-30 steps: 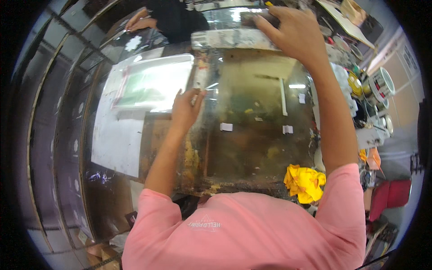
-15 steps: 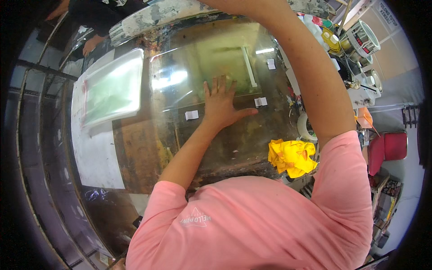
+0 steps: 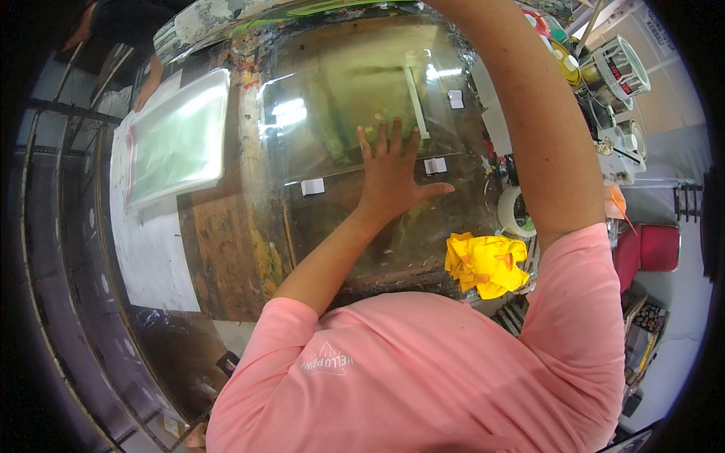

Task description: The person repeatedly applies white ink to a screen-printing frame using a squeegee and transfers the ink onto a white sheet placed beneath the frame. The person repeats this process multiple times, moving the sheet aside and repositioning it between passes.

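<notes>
My left hand [image 3: 390,175] lies palm down with its fingers spread on a clear, glossy sheet [image 3: 281,140]. Beneath the sheet is a yellowish-green translucent panel [image 3: 362,83], with a narrow white strip [image 3: 417,102] along its right side. Small white tabs sit around the panel: one [image 3: 313,186] left of my wrist, one [image 3: 435,165] just above my thumb, another [image 3: 455,99] farther right. My right arm [image 3: 540,128] stretches up past the top edge, so my right hand is out of the picture.
A stack of clear plastic sheets [image 3: 181,140] rests on white paper [image 3: 155,260] at the left. Crumpled yellow cloth [image 3: 487,264] and a tape roll [image 3: 515,211] lie right. Paint cans [image 3: 615,68] stand far right; metal bars [image 3: 64,226] run left. Another person's hand [image 3: 147,89] shows upper left.
My left hand has slid right relative to the white tabs, and the clear sheet's left edge has moved right with it. The whole view has shifted slightly. The other person's hand has moved nearer the stack.
</notes>
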Action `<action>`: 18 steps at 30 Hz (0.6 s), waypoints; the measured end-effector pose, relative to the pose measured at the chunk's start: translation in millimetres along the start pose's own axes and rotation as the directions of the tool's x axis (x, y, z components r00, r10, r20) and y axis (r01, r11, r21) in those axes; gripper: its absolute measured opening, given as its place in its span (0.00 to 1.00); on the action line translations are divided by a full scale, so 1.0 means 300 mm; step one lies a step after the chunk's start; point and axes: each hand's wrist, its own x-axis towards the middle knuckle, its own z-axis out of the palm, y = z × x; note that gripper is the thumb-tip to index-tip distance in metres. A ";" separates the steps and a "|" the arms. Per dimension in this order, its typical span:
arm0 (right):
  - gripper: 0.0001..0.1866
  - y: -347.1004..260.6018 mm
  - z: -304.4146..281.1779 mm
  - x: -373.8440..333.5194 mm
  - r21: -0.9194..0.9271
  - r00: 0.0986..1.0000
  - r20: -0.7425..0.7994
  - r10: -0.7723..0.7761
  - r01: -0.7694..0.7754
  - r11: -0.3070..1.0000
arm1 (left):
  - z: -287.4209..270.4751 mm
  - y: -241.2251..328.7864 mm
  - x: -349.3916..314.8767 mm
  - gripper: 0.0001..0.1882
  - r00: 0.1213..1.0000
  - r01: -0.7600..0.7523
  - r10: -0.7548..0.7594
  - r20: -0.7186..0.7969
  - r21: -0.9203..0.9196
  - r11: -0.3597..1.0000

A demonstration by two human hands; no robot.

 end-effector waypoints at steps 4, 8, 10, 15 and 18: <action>0.31 -0.012 -0.001 -0.015 0.028 0.999 -0.036 -0.022 0.023 0.999 | 0.008 0.002 -0.005 0.66 1.000 -0.018 0.018 -0.014 -0.021 1.000; 0.30 -0.020 0.005 -0.027 0.019 0.996 -0.081 -0.043 0.045 0.999 | 0.021 -0.001 -0.003 0.66 0.999 -0.022 0.022 -0.023 -0.020 1.000; 0.30 -0.018 0.003 -0.031 0.041 0.999 -0.048 -0.024 0.026 0.999 | 0.027 -0.002 -0.003 0.65 1.000 -0.028 0.028 -0.014 -0.024 0.999; 0.30 -0.015 0.008 -0.028 0.041 1.000 -0.009 -0.020 0.021 0.999 | 0.038 -0.002 -0.008 0.64 0.999 -0.045 0.044 -0.027 -0.029 0.999; 0.30 -0.014 0.014 -0.033 0.043 0.999 -0.033 -0.031 0.033 0.999 | 0.040 -0.001 -0.012 0.62 0.998 -0.056 0.055 -0.040 -0.031 0.998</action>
